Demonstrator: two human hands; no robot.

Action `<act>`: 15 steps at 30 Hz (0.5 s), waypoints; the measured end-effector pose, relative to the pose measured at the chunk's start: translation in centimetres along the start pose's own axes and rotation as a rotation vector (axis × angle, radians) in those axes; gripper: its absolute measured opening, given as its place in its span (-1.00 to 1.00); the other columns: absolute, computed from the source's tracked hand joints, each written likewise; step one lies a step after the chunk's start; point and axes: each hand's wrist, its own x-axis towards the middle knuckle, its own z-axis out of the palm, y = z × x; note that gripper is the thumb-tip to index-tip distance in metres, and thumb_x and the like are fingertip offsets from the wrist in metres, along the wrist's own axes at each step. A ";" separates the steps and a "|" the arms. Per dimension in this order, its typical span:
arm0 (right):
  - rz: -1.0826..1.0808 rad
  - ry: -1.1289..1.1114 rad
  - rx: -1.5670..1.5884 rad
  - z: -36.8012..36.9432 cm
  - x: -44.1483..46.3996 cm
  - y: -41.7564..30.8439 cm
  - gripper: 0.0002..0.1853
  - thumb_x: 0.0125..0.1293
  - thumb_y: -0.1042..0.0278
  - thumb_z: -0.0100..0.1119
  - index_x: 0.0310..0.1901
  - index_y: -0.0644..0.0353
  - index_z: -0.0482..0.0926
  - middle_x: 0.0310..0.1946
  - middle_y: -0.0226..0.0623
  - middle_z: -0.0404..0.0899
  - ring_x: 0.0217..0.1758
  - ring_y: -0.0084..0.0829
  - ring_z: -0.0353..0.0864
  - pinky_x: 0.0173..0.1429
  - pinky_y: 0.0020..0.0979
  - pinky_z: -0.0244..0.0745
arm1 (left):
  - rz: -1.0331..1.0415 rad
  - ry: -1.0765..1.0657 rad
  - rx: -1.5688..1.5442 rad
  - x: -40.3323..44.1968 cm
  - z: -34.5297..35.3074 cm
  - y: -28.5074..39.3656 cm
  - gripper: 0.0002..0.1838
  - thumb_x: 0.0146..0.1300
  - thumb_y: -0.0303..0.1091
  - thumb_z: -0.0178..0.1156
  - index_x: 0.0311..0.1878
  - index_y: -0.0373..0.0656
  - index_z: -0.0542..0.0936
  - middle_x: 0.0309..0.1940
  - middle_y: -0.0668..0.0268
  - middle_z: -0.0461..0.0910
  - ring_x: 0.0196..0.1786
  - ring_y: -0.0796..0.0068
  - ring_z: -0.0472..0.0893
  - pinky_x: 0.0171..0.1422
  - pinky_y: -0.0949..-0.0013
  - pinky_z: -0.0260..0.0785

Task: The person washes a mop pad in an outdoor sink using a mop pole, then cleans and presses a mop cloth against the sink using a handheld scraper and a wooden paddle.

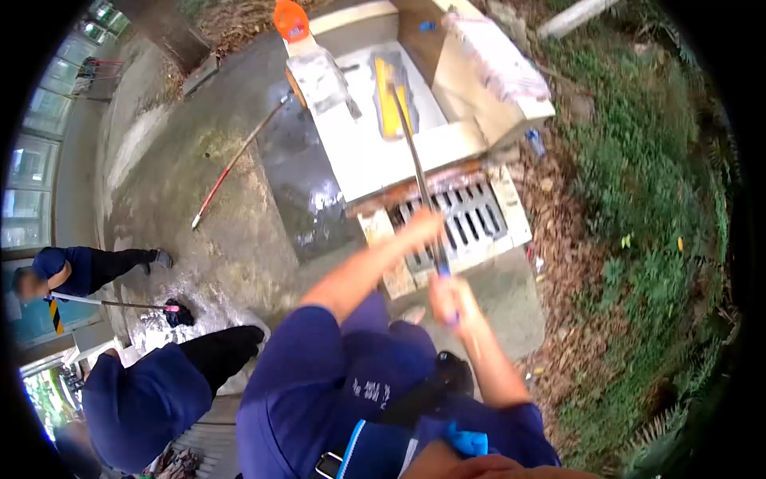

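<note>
Dark blue clothing (295, 399) fills the bottom of the head view, with a light blue cloth (467, 439) at the chest. Both hands grasp one mop: the left hand's (423, 227) fingers are closed around the pole (418, 172), and the right hand's (451, 299) fingers wrap the blue grip below. Its yellow head (391, 96) lies inside the white basin (375, 172), on the bottom. Between the person and that head stand the basin's near wall, which the pole crosses, and a slotted grate (471, 219). A grey pad (319, 80) sits on the left rim, near an orange container (291, 21); a pale cloth (495, 56) drapes the right rim. Left of the basin, a red and white pole (231, 166) slants across the wet floor (231, 263). Farther left, one person (76, 267) is beside another mop (177, 313), and a second person (148, 399) is nearer. Dry leaves (558, 279) and greenery (638, 176) border the right.
</note>
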 end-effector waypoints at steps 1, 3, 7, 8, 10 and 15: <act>-0.086 -0.016 0.005 -0.5 3.2 -1.0 -0.82 0.16 0.41 0.02 -0.55 -0.02 0.29 -0.80 -0.66 0.12 -0.85 -0.75 0.03 -0.80 -0.65 -0.07 | 0.011 -0.036 -0.015 2.3 -1.7 0.1 -0.70 0.01 -0.35 0.05 -0.79 -0.17 0.43 -0.86 0.21 0.41 -0.78 0.43 0.40 -0.76 0.36 0.13; -0.042 -0.160 0.071 0.3 4.6 -0.8 -0.81 0.16 0.41 0.02 -0.55 -0.02 0.27 -0.78 -0.65 0.14 -0.84 -0.73 0.04 -0.80 -0.65 -0.06 | 0.030 0.102 -0.158 2.3 -2.6 1.9 -0.63 0.13 -0.27 0.00 -0.76 -0.19 0.40 -0.85 0.26 0.38 -0.79 0.44 0.38 -0.74 0.34 0.15; 0.070 0.047 0.045 0.2 -6.0 8.1 -0.88 0.06 0.46 0.02 -0.45 -0.03 0.32 -0.78 -0.63 0.13 -0.86 -0.72 0.01 -0.81 -0.66 -0.07 | 0.042 -0.080 -0.169 -8.4 -0.4 0.7 -0.62 0.21 -0.22 -0.05 -0.67 -0.21 0.47 -0.79 0.23 0.45 -0.71 0.41 0.47 -0.65 0.31 0.30; 0.110 0.114 -0.031 -0.1 -7.5 8.8 -0.87 0.03 0.48 0.01 -0.42 -0.04 0.34 -0.78 -0.63 0.13 -0.86 -0.73 0.00 -0.81 -0.67 -0.08 | 0.044 -0.085 -0.218 -10.1 0.2 1.2 -0.61 0.20 -0.21 -0.04 -0.68 -0.21 0.48 -0.78 0.21 0.45 -0.69 0.39 0.49 -0.64 0.28 0.30; 0.144 0.004 0.124 0.0 -5.6 4.5 -0.87 0.04 0.50 -0.02 -0.41 -0.03 0.35 -0.77 -0.62 0.13 -0.86 -0.73 0.02 -0.82 -0.67 -0.06 | 0.018 -0.095 -0.166 -9.2 0.9 1.0 -0.59 0.19 -0.20 -0.02 -0.71 -0.21 0.48 -0.78 0.20 0.46 -0.67 0.37 0.51 -0.63 0.24 0.31; 0.097 -0.271 0.270 -0.1 5.7 -1.7 -0.86 0.11 0.40 0.06 -0.53 0.03 0.33 -0.76 -0.64 0.17 -0.81 -0.74 0.07 -0.77 -0.62 0.01 | 0.007 0.047 0.118 -0.8 -2.1 2.2 -0.68 0.14 -0.32 -0.02 -0.67 -0.28 0.47 -0.76 0.16 0.48 -0.72 0.36 0.47 -0.65 0.26 0.29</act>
